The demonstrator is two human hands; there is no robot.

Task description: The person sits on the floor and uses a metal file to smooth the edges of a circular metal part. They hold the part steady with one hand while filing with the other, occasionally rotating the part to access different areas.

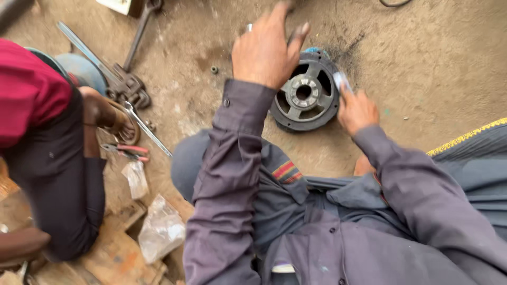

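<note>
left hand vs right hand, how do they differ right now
The left hand hovers spread over the dark spoked wheel, holding nothing visible; the right hand grips a small pale object at the wheel's rim. The left hand reaches farther out; the right hand sits nearer the body. Both wear grey sleeves.

Floor: you're over bare, dusty brown ground (pixel 433 68), with a dark smudge (pixel 351 50).
Lower left: worn wooden boards (pixel 113 258).
Light: soft, even daylight on your surroundings.

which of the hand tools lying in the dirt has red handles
The pliers, lying beside the seated co-worker's leg. Their grips are red, while the long wrench just above them and the big pipe wrench further up are bare grey metal.
</note>
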